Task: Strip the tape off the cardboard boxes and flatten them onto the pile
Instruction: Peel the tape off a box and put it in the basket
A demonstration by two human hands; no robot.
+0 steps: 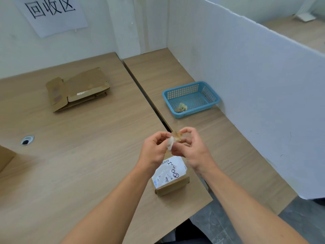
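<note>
Labelled box [171,178] lower centre, long axis toward upper right; left hand [154,149] and right hand [190,150] raised above it, both pinching tape wad [174,140].

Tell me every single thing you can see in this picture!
tables: two, light wood, side by side with a gap between
paper sign: one, white with black writing, on the wall at far left
partition: one, white, along the right table
cardboard pile: one, brown, flattened, far on the left table
cable hole: one, dark with a silver ring, in the left table
cardboard edge: one, brown, at the left border
basket: one, blue, on the right table by the partition
tape wad: one, yellowish, in the basket
box: one, brown with a white label, under the hands
tape piece: one, clear-brownish, crumpled, pinched between both hands
left hand: pinches the tape piece
right hand: pinches the tape piece
</note>
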